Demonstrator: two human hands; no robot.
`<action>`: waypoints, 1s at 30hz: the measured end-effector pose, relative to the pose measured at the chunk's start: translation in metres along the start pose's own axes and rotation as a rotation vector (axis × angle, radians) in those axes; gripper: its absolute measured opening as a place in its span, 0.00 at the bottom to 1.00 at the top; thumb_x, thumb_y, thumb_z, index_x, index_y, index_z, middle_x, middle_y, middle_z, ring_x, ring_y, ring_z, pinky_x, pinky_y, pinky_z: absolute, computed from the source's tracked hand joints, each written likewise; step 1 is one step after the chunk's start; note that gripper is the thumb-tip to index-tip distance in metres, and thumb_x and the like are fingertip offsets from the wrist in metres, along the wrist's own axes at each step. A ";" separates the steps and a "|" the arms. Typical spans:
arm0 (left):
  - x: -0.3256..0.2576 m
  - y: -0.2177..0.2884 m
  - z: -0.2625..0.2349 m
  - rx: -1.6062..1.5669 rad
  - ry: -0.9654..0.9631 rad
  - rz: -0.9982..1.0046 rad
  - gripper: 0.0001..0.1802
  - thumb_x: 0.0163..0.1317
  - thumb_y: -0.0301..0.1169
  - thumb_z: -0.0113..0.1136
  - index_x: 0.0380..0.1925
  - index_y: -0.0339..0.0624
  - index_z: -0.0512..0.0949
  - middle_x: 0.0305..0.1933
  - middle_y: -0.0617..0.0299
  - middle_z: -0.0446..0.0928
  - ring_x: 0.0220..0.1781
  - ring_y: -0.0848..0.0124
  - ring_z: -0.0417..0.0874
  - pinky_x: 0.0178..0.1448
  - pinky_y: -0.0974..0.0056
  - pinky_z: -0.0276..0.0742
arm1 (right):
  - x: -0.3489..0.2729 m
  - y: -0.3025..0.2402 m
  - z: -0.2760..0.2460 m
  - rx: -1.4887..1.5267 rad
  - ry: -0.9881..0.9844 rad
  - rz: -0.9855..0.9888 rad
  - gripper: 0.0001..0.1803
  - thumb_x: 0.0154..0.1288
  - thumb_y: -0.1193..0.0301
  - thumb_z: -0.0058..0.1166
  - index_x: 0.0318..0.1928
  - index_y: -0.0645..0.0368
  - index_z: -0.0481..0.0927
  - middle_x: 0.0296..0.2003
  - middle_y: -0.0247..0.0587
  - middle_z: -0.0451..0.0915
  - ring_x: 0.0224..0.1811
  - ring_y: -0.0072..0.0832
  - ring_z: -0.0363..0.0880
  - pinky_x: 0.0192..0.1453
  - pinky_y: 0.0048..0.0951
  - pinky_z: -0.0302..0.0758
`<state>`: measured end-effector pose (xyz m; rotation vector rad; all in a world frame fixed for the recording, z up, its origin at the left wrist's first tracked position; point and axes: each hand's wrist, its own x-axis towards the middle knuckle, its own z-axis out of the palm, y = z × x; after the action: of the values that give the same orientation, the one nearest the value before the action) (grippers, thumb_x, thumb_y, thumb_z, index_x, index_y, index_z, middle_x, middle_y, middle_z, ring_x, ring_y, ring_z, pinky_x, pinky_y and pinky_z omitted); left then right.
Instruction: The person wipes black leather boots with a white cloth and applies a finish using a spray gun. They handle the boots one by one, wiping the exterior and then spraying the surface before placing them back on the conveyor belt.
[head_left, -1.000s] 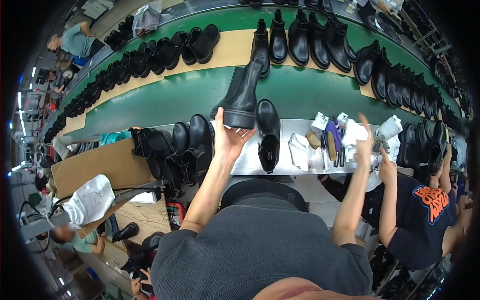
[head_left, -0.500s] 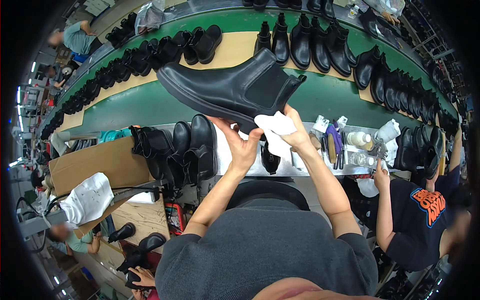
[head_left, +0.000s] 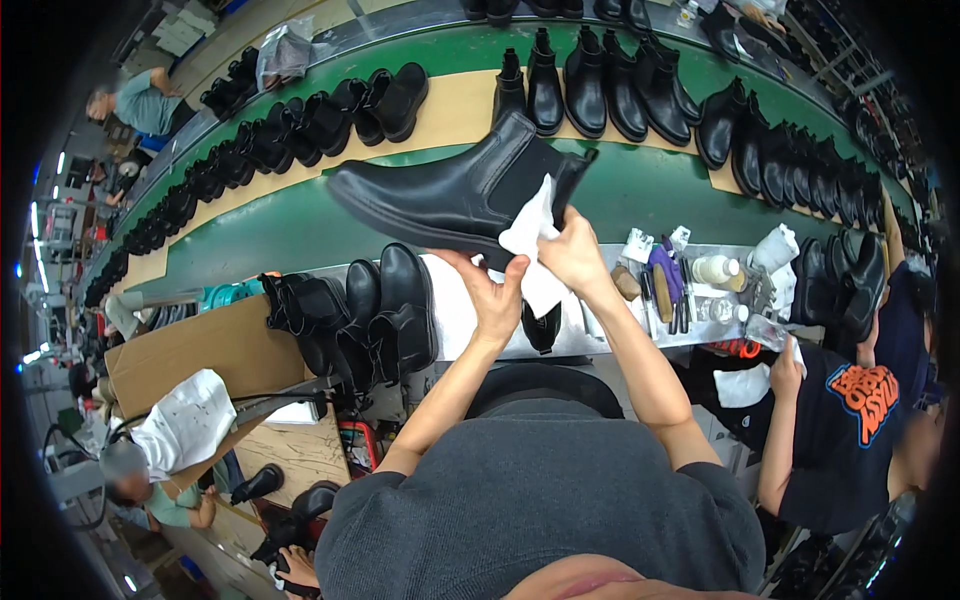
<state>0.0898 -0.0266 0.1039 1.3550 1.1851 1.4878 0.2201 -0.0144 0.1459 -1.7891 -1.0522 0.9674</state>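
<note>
A black leather Chelsea boot [head_left: 425,190] is held up over the near side of the green conveyor belt [head_left: 280,228], its toe to the left and its heel toward me. My left hand [head_left: 490,292] grips it from below, at the sole near the heel. A white cloth [head_left: 541,240] is bunched in my right hand [head_left: 575,255] and lies against the back of the boot, by the heel and the elastic side panel. The fingertips of both hands are partly hidden behind the boot and cloth.
Rows of black boots [head_left: 583,95] stand on tan sheets along the belt. More boots [head_left: 402,305] sit on the metal ledge to my left, beside a cardboard sheet [head_left: 200,330]. Bottles [head_left: 716,269] and purple-handled tools [head_left: 665,275] lie right. A co-worker [head_left: 830,420] sits at my right.
The cloth in my right hand has turned and moved up against the boot's back. The boot has dipped slightly. The co-worker's hand at the right has moved toward their body.
</note>
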 end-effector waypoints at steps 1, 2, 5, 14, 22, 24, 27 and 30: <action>0.000 0.004 0.006 -0.052 -0.010 0.042 0.69 0.56 0.51 0.68 0.69 0.45 0.16 0.73 0.44 0.42 0.67 0.56 0.56 0.67 0.53 0.59 | 0.006 0.006 0.004 0.197 -0.032 -0.048 0.23 0.46 0.68 0.67 0.36 0.73 0.74 0.29 0.53 0.81 0.34 0.33 0.83 0.35 0.32 0.78; 0.005 0.007 0.007 -0.078 -0.015 0.056 0.69 0.56 0.49 0.68 0.69 0.45 0.15 0.73 0.44 0.43 0.67 0.57 0.56 0.66 0.53 0.60 | 0.008 0.011 0.004 0.155 0.005 -0.074 0.21 0.47 0.70 0.66 0.38 0.73 0.75 0.29 0.50 0.81 0.34 0.31 0.82 0.35 0.31 0.77; 0.012 0.007 -0.005 -0.107 -0.033 -0.065 0.64 0.62 0.49 0.62 0.68 0.46 0.15 0.73 0.46 0.44 0.68 0.59 0.59 0.66 0.55 0.62 | -0.001 0.002 -0.003 0.527 -0.097 -0.130 0.16 0.51 0.76 0.64 0.41 0.70 0.77 0.31 0.40 0.82 0.31 0.24 0.81 0.35 0.25 0.76; 0.020 0.036 -0.004 -0.584 -0.071 -0.581 0.46 0.67 0.57 0.49 0.70 0.70 0.27 0.69 0.61 0.57 0.64 0.63 0.70 0.56 0.49 0.75 | 0.000 0.002 -0.005 0.285 -0.013 -0.252 0.22 0.49 0.80 0.65 0.48 0.67 0.78 0.33 0.34 0.81 0.35 0.17 0.78 0.38 0.22 0.77; 0.028 0.036 -0.020 -0.949 -0.243 -0.875 0.33 0.67 0.61 0.44 0.62 0.52 0.63 0.58 0.58 0.72 0.57 0.65 0.76 0.56 0.50 0.76 | 0.001 -0.005 -0.011 0.470 -0.130 -0.243 0.23 0.47 0.76 0.69 0.45 0.69 0.79 0.36 0.37 0.79 0.40 0.19 0.77 0.44 0.25 0.75; 0.020 0.032 -0.013 -0.801 -0.173 -0.711 0.31 0.68 0.58 0.45 0.64 0.54 0.61 0.62 0.62 0.68 0.64 0.68 0.71 0.63 0.50 0.70 | 0.001 -0.020 -0.012 0.137 -0.025 -0.273 0.24 0.44 0.70 0.72 0.41 0.70 0.78 0.33 0.39 0.79 0.38 0.21 0.78 0.42 0.27 0.76; 0.014 0.040 -0.012 -0.629 -0.071 -0.548 0.29 0.70 0.52 0.45 0.66 0.68 0.49 0.66 0.62 0.62 0.64 0.65 0.71 0.60 0.52 0.75 | 0.014 -0.037 -0.008 0.270 -0.049 -0.138 0.21 0.46 0.66 0.72 0.35 0.69 0.78 0.27 0.41 0.81 0.26 0.23 0.78 0.30 0.27 0.75; 0.021 0.047 -0.016 -0.629 -0.088 -0.604 0.29 0.70 0.55 0.43 0.65 0.59 0.56 0.63 0.58 0.67 0.62 0.63 0.73 0.61 0.51 0.76 | 0.018 -0.023 -0.016 0.583 -0.223 -0.110 0.13 0.54 0.77 0.63 0.41 0.66 0.81 0.31 0.36 0.82 0.27 0.18 0.79 0.29 0.21 0.75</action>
<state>0.0732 -0.0209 0.1546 0.5604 0.8517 1.1887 0.2342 0.0050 0.1695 -1.1558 -0.8709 1.2696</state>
